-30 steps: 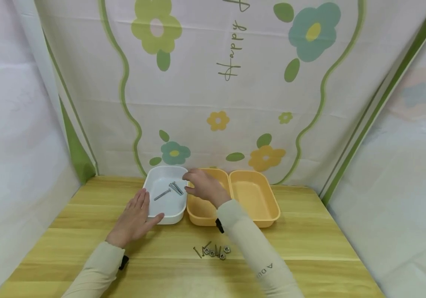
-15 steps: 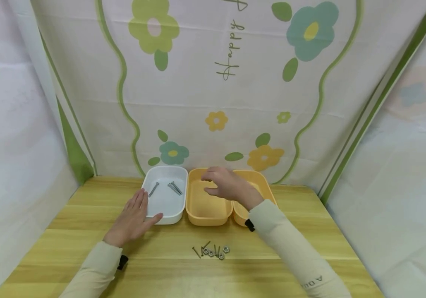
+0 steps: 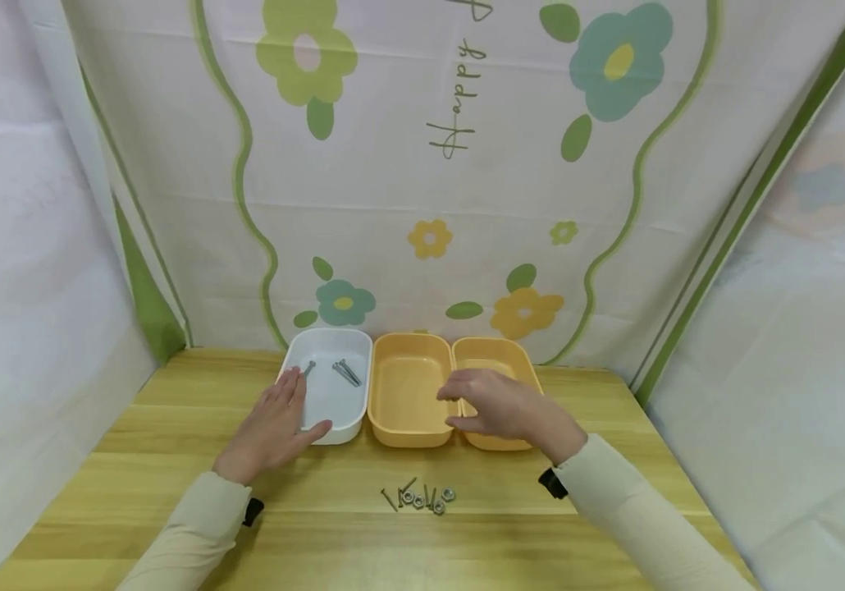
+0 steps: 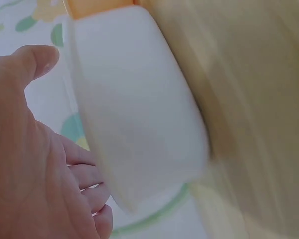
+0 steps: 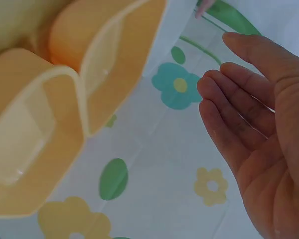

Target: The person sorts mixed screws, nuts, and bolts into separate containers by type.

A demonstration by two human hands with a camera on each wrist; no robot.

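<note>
My left hand (image 3: 267, 427) lies at the left side of the white tray (image 3: 334, 437), fingers straight over its rim and thumb by the front edge. In the left wrist view, the fingers reach the rim of the white tray (image 4: 134, 99). Inside it lies a bolt (image 3: 309, 368), partly hidden by my fingertips, and a small group of bolts (image 3: 347, 373) farther right. My right hand (image 3: 504, 402) hovers over the two yellow trays, fingers loosely bent. The right wrist view shows that hand (image 5: 259, 114) holding nothing.
The middle yellow tray (image 3: 411, 386) and right yellow tray (image 3: 496, 349) stand beside the white one, against a flowered cloth (image 3: 363, 180). On the wooden table (image 3: 319, 533) in front is a small pile of screws (image 3: 390, 499) and hex nuts (image 3: 439, 507).
My right hand has moved right, from the white tray's edge to over the yellow trays. One bolt in the white tray shifted to its left side. My left hand edged slightly farther over the rim.
</note>
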